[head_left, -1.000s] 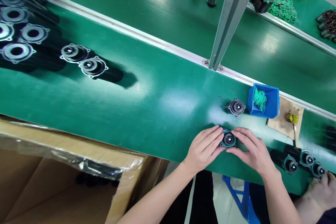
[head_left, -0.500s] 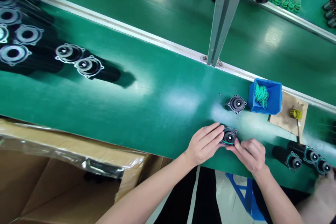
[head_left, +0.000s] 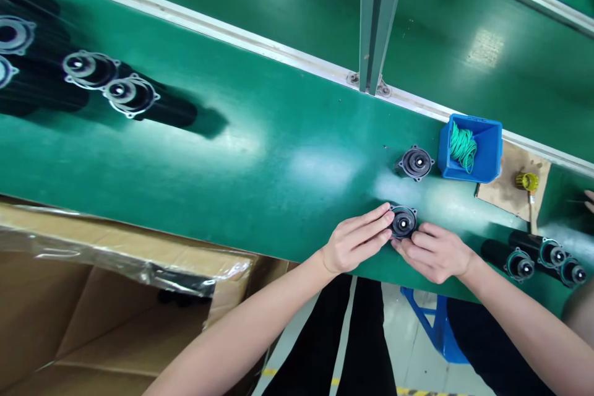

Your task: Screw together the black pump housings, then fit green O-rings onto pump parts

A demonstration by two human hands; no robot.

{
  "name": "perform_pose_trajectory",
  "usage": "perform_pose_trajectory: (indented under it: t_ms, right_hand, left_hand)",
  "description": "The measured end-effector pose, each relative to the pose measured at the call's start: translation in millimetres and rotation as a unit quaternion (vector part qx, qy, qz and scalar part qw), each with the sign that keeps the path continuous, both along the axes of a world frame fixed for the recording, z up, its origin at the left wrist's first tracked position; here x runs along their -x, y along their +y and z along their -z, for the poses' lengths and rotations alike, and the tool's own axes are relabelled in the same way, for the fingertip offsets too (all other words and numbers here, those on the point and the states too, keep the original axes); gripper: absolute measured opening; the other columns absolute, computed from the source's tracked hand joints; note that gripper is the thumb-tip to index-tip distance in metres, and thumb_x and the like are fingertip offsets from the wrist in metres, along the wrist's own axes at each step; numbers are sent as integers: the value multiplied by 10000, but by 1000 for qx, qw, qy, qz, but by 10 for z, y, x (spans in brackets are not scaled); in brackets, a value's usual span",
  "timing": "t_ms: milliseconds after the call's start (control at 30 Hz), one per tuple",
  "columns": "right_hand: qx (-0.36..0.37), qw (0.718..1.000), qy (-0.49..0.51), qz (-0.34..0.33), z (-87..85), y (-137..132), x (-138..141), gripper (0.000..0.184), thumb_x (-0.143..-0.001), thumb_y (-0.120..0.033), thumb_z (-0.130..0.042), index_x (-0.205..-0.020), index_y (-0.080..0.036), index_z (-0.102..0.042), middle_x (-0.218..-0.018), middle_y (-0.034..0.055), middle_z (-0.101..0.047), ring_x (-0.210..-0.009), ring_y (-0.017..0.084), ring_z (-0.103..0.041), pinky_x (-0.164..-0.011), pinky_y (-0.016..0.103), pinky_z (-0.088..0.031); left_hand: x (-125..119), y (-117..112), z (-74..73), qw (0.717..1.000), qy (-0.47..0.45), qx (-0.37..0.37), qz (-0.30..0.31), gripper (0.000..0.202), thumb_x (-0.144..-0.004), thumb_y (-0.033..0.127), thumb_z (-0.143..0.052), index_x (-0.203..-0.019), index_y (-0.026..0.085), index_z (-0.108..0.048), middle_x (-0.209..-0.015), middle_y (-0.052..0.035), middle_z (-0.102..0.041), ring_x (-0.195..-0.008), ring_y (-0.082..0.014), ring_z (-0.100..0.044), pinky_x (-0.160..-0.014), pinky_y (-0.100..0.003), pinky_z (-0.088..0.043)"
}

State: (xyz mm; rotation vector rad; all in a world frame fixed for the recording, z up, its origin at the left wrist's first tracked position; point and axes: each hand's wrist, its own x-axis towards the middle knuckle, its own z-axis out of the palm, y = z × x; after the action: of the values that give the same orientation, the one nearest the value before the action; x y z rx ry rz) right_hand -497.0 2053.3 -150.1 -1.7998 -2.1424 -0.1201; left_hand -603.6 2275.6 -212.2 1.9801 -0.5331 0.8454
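Note:
A black motor housing [head_left: 403,221] with a flanged, eared rim and a shaft at its centre stands on the green bench between my hands. My left hand [head_left: 358,240] is closed against the left side of its rim, fingers together. On the lower right, my right hand [head_left: 432,253] has curled fingers and thumb pressed on the rim. Only a thin trace of green shows inside the flange; my fingers hide part of it. Just behind stands a similar housing [head_left: 416,163]. A blue bin [head_left: 489,151] beside it holds green rubber rings [head_left: 463,147].
A brush [head_left: 532,213] and yellow cup [head_left: 526,182] rest on cardboard [head_left: 505,189]. Several housings with green rings [head_left: 518,265] lie at right, near another person's arm [head_left: 580,309]. More housings [head_left: 132,96] are at left. A metal post [head_left: 379,25] rises behind; an open carton [head_left: 116,309] stands below left.
My right hand has shifted left along the rim's lower edge, its fingers more curled. The green ring, plain along the front of the flange before, now barely shows. The view has tilted down slightly.

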Motion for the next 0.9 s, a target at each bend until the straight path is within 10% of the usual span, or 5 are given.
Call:
perform_pose_trajectory:
  t_ms: [200,400,600,733,900]
  right_hand:
    - [-53,982,-23,181,-278,-133,-109,111,-1027,-138,-704,-1123,-166,-753,-875,34,-691,-705,145,-593,-595,292,-459]
    - [129,778,35,614,-398,-201,-1042,192,-999,-387,-759,-970,-203,-807,-868,54,-751,-754,239,-702,-642,309,-461]
    - [273,709,101,642,-406,-195,-1229,141,-972,-297,-745,-863,-237,-812,-797,50,-754,-808,282,-728,-711,331,-479]
    - [258,700,120,655,-308,-223,-1209,201,-1002,-372,-718,-1056,-204,-815,-853,53,-771,-877,290,-741,-746,333,-496]
    - [267,703,147,643,-293,-185,-1269,171,-961,-341,-727,-873,-226,-817,-754,43,-739,-743,260,-708,-666,318,-449]
  left_hand:
    - [-33,-247,-25,1000,15,17,-21,172,-920,-4,-706,-1047,111,-697,-1400,-163,-710,-1384,-346,-625,-1032,-481,-693]
    - [-154,-748,-144,999,20,-34,10,182,-965,138,-723,-1146,145,-703,-1343,-128,-740,-1391,-291,-633,-1096,-448,-654]
    - [-746,-386,-171,972,160,92,-143,830,-880,265,-846,-1581,265,-402,-1686,-186,-383,-1584,-387,-365,-1263,-659,-417]
    - [-1031,-170,-65,946,289,145,-17,942,-886,294,-831,-1643,262,-271,-1570,-184,-541,-1470,-357,-537,-1246,-604,-454]
    - [-568,-156,-38,927,349,127,42,854,-875,190,-814,-1597,291,-369,-1549,-137,-583,-1439,-327,-579,-1230,-558,-494]
